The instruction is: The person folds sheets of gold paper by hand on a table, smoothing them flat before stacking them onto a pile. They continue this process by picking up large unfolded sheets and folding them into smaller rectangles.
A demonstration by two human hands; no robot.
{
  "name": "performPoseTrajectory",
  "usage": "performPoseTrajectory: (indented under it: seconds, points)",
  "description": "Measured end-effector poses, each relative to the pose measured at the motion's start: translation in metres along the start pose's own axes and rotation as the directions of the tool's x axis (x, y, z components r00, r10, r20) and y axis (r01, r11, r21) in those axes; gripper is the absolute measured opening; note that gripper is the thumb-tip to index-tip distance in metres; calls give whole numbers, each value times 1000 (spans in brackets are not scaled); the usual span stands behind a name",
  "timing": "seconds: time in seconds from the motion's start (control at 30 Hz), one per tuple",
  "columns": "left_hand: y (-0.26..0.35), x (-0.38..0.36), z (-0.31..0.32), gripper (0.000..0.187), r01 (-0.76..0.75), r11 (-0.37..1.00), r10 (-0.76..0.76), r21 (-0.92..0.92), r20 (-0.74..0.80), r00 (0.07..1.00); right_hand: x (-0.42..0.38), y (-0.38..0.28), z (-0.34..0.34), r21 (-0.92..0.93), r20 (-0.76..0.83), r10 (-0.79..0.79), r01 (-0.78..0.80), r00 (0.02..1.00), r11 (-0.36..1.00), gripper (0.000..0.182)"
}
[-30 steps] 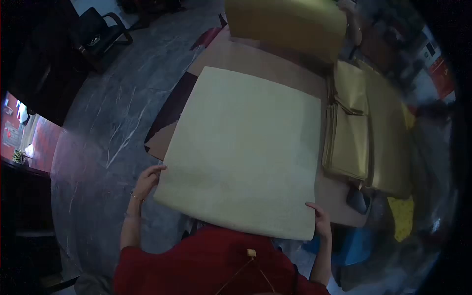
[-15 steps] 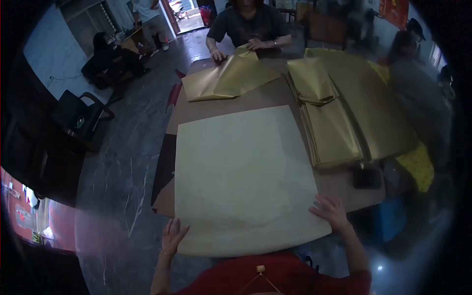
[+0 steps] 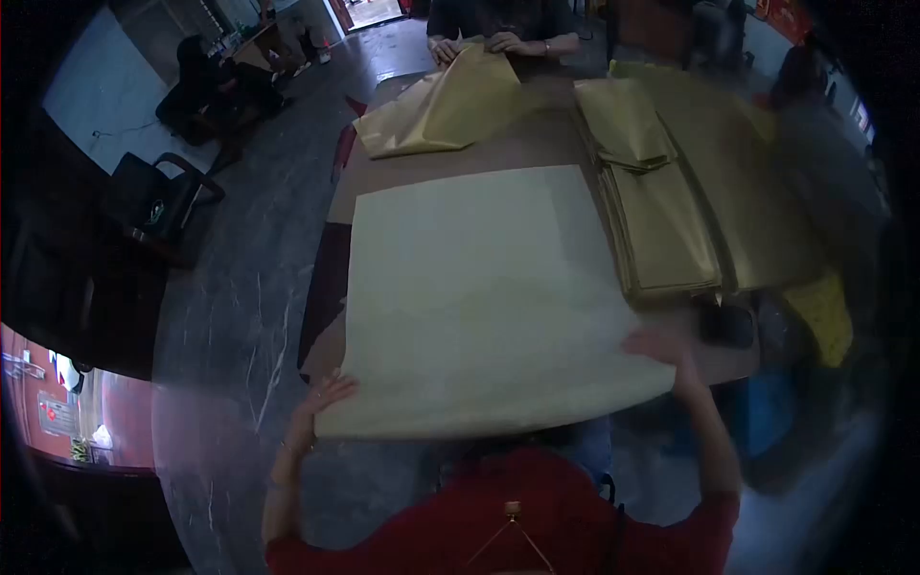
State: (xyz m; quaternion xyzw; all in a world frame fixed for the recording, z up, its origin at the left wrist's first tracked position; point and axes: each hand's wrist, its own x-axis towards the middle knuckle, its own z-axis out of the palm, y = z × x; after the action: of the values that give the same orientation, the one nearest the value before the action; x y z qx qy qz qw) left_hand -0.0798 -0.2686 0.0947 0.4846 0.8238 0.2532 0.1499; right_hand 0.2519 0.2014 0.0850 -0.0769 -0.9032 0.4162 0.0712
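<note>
A large cream-coloured paper sheet (image 3: pixel 470 278) lies over the brown board on the table, its near edge bowed and raised off the surface. My left hand (image 3: pixel 321 398) is at the near left corner, fingers over the top of the sheet and closed on its edge. At the near right corner, my right hand (image 3: pixel 666 355) grips the other end; its fingers are smeared by motion. Both thumbs are hard to make out.
Folded gold sheets (image 3: pixel 671 225) are stacked on the right, beside a larger gold pile (image 3: pixel 738 182). Across the table a person's hands (image 3: pixel 508 43) hold a gold sheet (image 3: pixel 446 105). Yellow material (image 3: pixel 822 316) hangs at the right edge. A chair (image 3: pixel 158 196) stands left.
My hands have moved apart and closed on the near corners, raising the sheet's near edge. The view has shifted, so the table sits higher in it.
</note>
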Motion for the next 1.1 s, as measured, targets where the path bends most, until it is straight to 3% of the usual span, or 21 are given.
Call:
performPoseTrajectory:
  seconds: [0.07,0.13,0.17,0.2,0.3,0.33,0.37,0.43,0.5,0.57,0.6,0.73,0.8,0.83,0.87,0.9,0.97,1.0,1.03,1.07,1.1]
  points:
    - [3,5,-19,32,87,932,-86,-352,17,996,7,-13,-11,107,-12,131,-129,991,986,33]
    - [-4,12,-26,31,133,865,-116,-484,65,991,5,-3,-3,356,-110,418,-357,901,863,24]
    - [-9,11,-28,30,158,789,-123,-594,100,987,5,5,0,352,-100,422,-365,901,862,24]
    - [-34,4,-22,28,307,749,-269,-587,154,951,12,5,2,331,-121,395,-338,911,881,24]
    - [-43,27,-8,25,224,711,-267,-667,40,963,45,5,3,390,-114,390,-320,914,863,24]
    - [-54,37,1,23,367,592,-431,-718,103,896,54,6,4,472,-89,414,-328,906,819,24]
    - [-61,42,4,23,372,588,-432,-718,109,895,60,9,5,471,-86,419,-334,904,816,24]
    - [-58,55,5,23,439,401,-484,-804,221,847,69,16,10,487,-35,449,-377,893,788,25]
    - [-64,59,7,25,443,413,-465,-796,234,854,74,28,14,420,37,538,-501,842,756,30]
    - [-50,65,1,26,613,396,-609,-683,305,733,67,34,23,397,-174,388,-296,905,869,38]
    - [-96,56,21,29,562,483,-568,-672,249,785,56,30,18,78,-223,84,-68,971,995,49]
    - [-61,62,7,27,585,429,-564,-688,301,769,20,22,17,60,-236,-63,79,970,995,48]
    - [-62,66,9,26,548,393,-553,-739,286,783,13,35,17,409,-147,247,-169,958,897,43]
    - [-66,65,10,25,538,347,-553,-768,296,779,21,34,8,391,-163,229,-150,960,908,43]
    - [-72,62,11,25,519,355,-542,-778,281,792,28,29,2,128,-118,-25,41,993,991,40]
    - [-75,61,9,26,534,373,-519,-758,307,798,34,24,-2,-126,-5,-254,251,967,960,37]
    - [-79,67,8,27,542,401,-493,-738,325,807,43,25,-2,-9,-84,-237,237,968,972,35]
    - [-68,71,5,27,597,376,-563,-708,337,754,48,34,-1,104,-62,154,-147,986,984,35]
    - [-59,75,1,27,651,345,-630,-676,348,694,52,46,3,205,5,519,-509,855,836,36]
    - [-53,78,-4,27,651,351,-629,-673,346,696,54,74,20,210,1,518,-507,855,836,36]
    - [-47,82,-10,29,720,353,-651,-597,396,648,54,114,44,127,-241,290,-266,926,956,32]
